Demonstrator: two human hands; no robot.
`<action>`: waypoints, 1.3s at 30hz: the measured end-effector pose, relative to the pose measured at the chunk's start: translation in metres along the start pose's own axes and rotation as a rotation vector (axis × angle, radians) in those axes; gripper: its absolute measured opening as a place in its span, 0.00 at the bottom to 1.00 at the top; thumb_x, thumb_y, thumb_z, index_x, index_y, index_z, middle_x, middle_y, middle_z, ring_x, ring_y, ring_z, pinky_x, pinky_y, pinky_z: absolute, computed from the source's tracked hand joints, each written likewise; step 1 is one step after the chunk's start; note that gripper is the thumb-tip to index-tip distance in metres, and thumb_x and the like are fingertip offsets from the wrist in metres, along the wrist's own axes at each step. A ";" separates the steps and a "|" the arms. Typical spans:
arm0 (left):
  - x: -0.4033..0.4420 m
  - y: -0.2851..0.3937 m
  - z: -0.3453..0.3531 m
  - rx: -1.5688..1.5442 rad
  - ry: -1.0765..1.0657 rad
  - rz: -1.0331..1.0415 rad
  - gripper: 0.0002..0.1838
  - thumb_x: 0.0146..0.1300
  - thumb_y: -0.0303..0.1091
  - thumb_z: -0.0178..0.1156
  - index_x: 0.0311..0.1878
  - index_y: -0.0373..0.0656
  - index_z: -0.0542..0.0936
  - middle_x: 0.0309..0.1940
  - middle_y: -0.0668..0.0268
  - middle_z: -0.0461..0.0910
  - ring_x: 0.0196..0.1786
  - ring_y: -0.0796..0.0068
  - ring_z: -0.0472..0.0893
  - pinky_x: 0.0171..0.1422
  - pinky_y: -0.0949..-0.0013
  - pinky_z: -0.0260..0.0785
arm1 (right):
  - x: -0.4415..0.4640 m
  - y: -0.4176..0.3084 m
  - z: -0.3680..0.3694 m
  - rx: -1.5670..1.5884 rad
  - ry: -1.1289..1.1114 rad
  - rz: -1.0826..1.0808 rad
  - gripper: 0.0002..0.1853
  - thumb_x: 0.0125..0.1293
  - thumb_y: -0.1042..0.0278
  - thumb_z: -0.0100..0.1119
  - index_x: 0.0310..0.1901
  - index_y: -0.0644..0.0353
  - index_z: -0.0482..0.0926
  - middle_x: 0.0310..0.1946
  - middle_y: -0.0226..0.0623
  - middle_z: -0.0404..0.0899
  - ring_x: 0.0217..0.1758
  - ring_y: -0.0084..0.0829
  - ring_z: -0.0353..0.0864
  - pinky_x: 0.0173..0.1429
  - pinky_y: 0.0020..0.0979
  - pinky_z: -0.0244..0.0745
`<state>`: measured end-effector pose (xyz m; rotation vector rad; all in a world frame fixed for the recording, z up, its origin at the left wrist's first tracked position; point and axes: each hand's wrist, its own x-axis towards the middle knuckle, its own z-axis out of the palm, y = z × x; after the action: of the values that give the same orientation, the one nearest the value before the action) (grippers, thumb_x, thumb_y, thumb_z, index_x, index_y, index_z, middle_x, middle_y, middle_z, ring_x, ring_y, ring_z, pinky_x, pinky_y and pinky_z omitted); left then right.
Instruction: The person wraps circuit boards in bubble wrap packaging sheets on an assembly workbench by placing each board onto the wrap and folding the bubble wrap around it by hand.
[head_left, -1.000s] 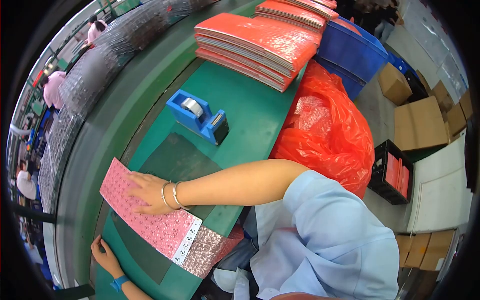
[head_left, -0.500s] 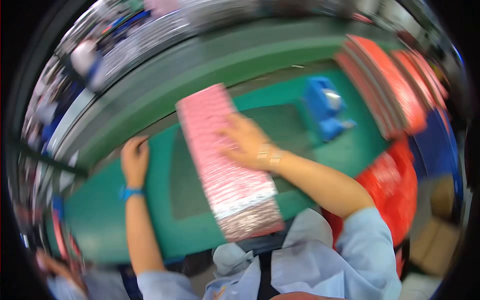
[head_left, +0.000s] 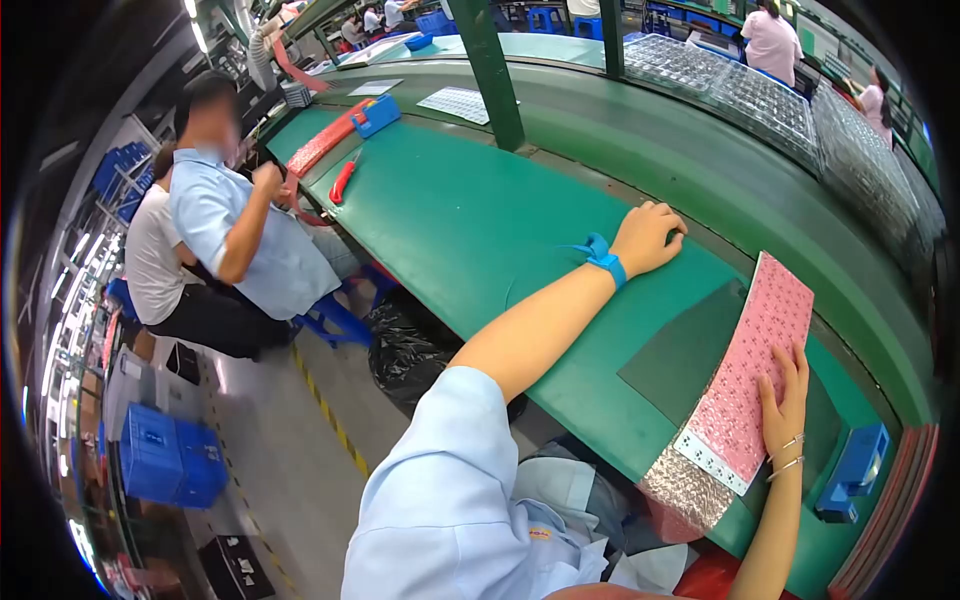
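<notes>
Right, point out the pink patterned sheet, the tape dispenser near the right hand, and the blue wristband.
Pink patterned sheet (head_left: 742, 375): head view, its printed face.
Tape dispenser (head_left: 853, 474): head view, its blue body.
Blue wristband (head_left: 606, 261): head view, its band.

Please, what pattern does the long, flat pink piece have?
The long, flat pink piece has small, dark, repeated marks, best seen in the head view.

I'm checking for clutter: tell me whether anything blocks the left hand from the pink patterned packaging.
Nothing visible does: between the left hand and the pink patterned packaging lie only green tabletop and a flat dark mat. The right hand rests on the packaging's opposite side.
</notes>
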<state>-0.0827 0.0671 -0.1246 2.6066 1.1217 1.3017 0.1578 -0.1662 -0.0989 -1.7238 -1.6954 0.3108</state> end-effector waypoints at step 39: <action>0.110 -0.221 0.002 0.856 -0.043 -0.356 0.14 0.61 0.36 0.45 0.50 0.51 0.67 0.57 0.45 0.65 0.49 0.42 0.73 0.45 0.44 0.71 | 0.004 -0.010 -0.015 0.247 0.128 0.045 0.13 0.54 0.77 0.54 0.43 0.60 0.78 0.54 0.40 0.70 0.56 0.38 0.70 0.59 0.33 0.65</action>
<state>-0.1687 0.2986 -0.1199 2.6429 2.4105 0.7785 0.1601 -0.1679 -0.0805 -1.5666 -1.4624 0.4040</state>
